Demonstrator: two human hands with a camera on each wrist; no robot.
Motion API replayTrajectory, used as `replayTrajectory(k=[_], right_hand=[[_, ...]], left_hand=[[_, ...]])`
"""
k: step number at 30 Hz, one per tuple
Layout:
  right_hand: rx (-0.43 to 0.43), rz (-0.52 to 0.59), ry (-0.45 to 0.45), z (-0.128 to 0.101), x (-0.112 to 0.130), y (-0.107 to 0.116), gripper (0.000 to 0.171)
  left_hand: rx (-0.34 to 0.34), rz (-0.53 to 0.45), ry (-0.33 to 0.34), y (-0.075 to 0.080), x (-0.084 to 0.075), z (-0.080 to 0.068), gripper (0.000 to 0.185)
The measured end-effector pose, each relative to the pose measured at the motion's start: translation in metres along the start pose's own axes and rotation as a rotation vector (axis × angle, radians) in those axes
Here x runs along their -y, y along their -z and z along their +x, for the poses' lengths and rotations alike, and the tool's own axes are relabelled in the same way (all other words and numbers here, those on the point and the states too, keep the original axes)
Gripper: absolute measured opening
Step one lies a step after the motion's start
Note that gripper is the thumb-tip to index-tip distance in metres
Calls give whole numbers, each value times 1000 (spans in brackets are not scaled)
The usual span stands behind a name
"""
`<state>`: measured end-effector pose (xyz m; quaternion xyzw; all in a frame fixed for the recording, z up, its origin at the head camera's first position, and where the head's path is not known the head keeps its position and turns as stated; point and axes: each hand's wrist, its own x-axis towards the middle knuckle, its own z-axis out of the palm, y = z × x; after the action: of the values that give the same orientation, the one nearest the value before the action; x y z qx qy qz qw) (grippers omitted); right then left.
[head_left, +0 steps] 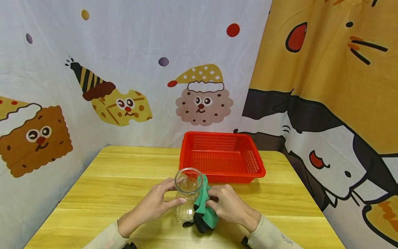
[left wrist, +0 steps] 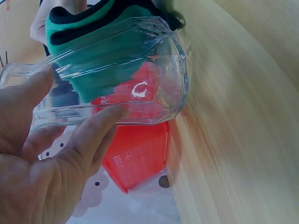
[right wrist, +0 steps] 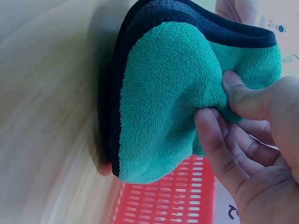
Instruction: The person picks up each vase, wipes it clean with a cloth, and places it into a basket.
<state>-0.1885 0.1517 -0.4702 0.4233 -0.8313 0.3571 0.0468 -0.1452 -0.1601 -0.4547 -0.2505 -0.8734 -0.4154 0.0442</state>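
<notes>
A clear faceted glass jar [head_left: 187, 193] stands upright on the wooden table [head_left: 118, 183]. My left hand [head_left: 155, 204] grips its side, thumb and fingers [left wrist: 96, 128] wrapped on the glass [left wrist: 121, 74]. My right hand [head_left: 228, 205] pinches a green cloth with a black edge [head_left: 203, 207] and holds it against the jar's right side. In the right wrist view the thumb and fingers [right wrist: 215, 140] bunch the green cloth [right wrist: 163, 93]. Seen through the glass, the cloth [left wrist: 88, 51] lies behind the jar.
An empty red plastic basket [head_left: 221, 156] sits just behind the jar, toward the table's back right. Cartoon-printed curtains [head_left: 124, 69] close off the back and right sides. Bare tabletop extends to the left.
</notes>
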Motion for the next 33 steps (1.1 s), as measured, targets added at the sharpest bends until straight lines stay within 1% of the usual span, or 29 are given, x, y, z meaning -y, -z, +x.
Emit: replayTrajectory(k=[8, 14, 18, 25, 33], right_hand=[[-32, 16, 28, 2, 4, 3, 20], [-72, 13, 76, 5, 6, 5, 19], [-90, 24, 93, 6, 7, 6, 19], [-144, 0, 138, 7, 8, 7, 20], [-216, -15, 224, 7, 7, 8, 22]], left_hand=[[3, -1, -6, 0, 0, 0, 66], [9, -14, 15, -1, 1, 1, 65], [10, -13, 17, -1, 2, 1, 66], [8, -13, 28, 0, 0, 2, 65], [4, -20, 0, 0, 1, 1, 60]])
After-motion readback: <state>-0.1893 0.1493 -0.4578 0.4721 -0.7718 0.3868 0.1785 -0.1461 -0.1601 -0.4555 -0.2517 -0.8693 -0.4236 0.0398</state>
